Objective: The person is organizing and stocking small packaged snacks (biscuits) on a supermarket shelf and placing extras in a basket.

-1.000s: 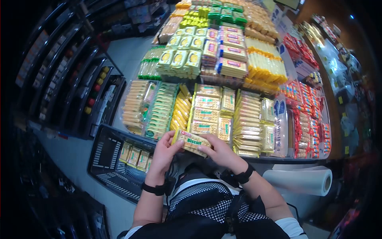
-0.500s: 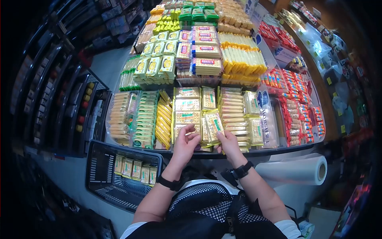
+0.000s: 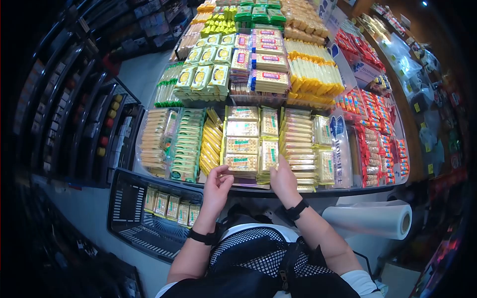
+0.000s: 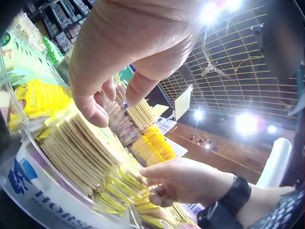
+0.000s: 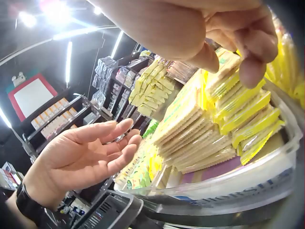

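In the head view, my left hand [image 3: 216, 189] hovers before the front edge of the biscuit bin, fingers loosely bent, holding nothing. The right wrist view shows that left hand [image 5: 88, 160] palm up beside the bin. My right hand [image 3: 284, 185] is at the near end of a narrow stack of biscuit packs [image 3: 269, 153], clear wrappers with yellow ends. Its bent fingers [image 5: 259, 45] and thumb hang close over the pack ends in the right wrist view. Left of that stack lies a wider stack of the same biscuit packs [image 3: 242, 162].
A dark shopping basket [image 3: 117, 201] at the left contains several biscuit packs [image 3: 172, 207]. More packaged snacks fill the tiered display, with red packs [image 3: 370, 149] at the right. A plastic bag roll [image 3: 367, 218] sits below the display's right front. Dark shelves [image 3: 64, 109] stand at the left.
The biscuit pack held in both hands earlier passed to my right hand and now lies on the narrow stack. My left hand has drawn back slightly left and down.
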A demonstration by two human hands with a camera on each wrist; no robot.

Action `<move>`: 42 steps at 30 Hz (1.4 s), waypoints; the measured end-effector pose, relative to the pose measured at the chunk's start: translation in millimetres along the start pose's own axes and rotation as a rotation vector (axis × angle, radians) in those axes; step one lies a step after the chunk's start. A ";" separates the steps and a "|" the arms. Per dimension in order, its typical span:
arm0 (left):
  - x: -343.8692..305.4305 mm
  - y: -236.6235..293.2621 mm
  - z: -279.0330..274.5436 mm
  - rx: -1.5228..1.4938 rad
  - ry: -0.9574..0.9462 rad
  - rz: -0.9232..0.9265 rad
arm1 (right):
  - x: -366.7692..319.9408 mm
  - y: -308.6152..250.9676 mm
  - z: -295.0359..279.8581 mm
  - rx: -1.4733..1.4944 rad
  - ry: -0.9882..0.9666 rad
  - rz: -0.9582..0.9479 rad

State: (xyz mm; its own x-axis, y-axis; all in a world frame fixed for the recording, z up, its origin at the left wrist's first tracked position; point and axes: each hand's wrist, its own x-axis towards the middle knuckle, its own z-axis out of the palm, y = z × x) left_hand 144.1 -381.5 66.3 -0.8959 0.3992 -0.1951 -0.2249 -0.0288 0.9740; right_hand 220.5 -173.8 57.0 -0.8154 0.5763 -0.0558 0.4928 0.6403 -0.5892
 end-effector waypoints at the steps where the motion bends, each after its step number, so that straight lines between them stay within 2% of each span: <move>1: -1.3 1.4 -7.8 -0.002 0.006 -0.002 | -0.7 -1.2 -1.2 -0.002 -0.005 -0.003; 4: -4.8 6.3 -36.5 0.023 0.142 -0.023 | -3.1 -2.1 -0.1 -0.020 -0.050 -0.004; 7: -12.5 15.0 -73.9 0.097 0.315 -0.003 | -7.4 -3.6 5.6 -0.043 -0.058 -0.089; 12: -34.7 11.2 -149.6 -0.092 0.647 0.084 | -21.1 0.2 3.1 -0.009 -0.081 -0.155; 14: -30.7 3.6 -165.1 -0.114 0.733 0.112 | -16.6 4.3 -15.4 -0.037 -0.046 -0.144; 17: -36.2 -44.2 -210.4 -0.136 0.886 0.086 | 1.2 7.8 -31.2 -0.046 0.071 -0.184; 19: -52.0 -66.5 -228.9 -0.128 0.983 0.013 | 20.3 -0.6 -31.2 -0.085 0.108 -0.187; 21: -71.9 -101.5 -249.4 -0.076 1.155 -0.290 | 45.6 -8.2 -32.3 -0.005 0.136 -0.193; 22: -79.0 -132.7 -262.0 -0.079 1.162 -0.293 | 60.5 -2.5 -28.8 -0.007 0.130 -0.198; 23: -85.7 -169.0 -275.7 -0.002 1.189 -0.403 | 76.5 7.3 -21.2 -0.078 0.154 -0.208; 24: -90.8 -190.4 -282.0 0.076 1.213 -0.513 | 88.6 13.7 -17.2 -0.149 0.179 -0.217; 25: -93.8 -195.6 -281.0 0.072 1.219 -0.517 | 95.2 12.8 -17.8 -0.151 0.174 -0.223; 27: -99.2 -207.9 -282.7 0.108 1.196 -0.831 | 104.0 7.6 -14.3 -0.123 0.040 -0.045; 28: -110.3 -229.5 -282.1 -0.016 1.238 -0.751 | 112.2 9.7 -5.6 0.025 -0.037 0.078; 29: -107.6 -234.7 -284.6 -0.060 1.222 -0.744 | 107.8 -1.9 -6.1 0.022 -0.038 0.076; 31: -104.5 -234.4 -289.0 -0.165 1.136 -0.731 | 100.0 -18.6 -13.7 0.149 -0.096 0.220; 32: -101.7 -231.4 -288.3 -0.169 1.136 -0.733 | 108.0 1.5 -1.3 0.091 -0.020 0.099; 34: -97.5 -224.7 -282.1 0.048 1.065 -0.774 | 116.5 26.9 8.3 0.118 -0.035 0.073; 35: -97.2 -222.0 -274.6 0.045 1.066 -0.775 | 117.3 31.2 8.3 0.147 -0.049 0.050; 37: -97.0 -219.6 -259.5 0.002 1.237 -0.719 | 116.0 38.0 5.8 0.143 -0.036 0.009; 42: -95.1 -205.2 -241.6 -0.092 1.165 -0.748 | 98.3 29.0 -16.6 0.133 0.022 -0.084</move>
State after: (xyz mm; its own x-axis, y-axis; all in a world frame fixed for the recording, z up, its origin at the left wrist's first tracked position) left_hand 182.8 -635.0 -142.9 -0.3419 -0.6392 -0.6889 -0.7718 -0.2273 0.5939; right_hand 159.7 -90.1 47.8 -0.8447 0.5351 0.0151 0.3770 0.6147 -0.6928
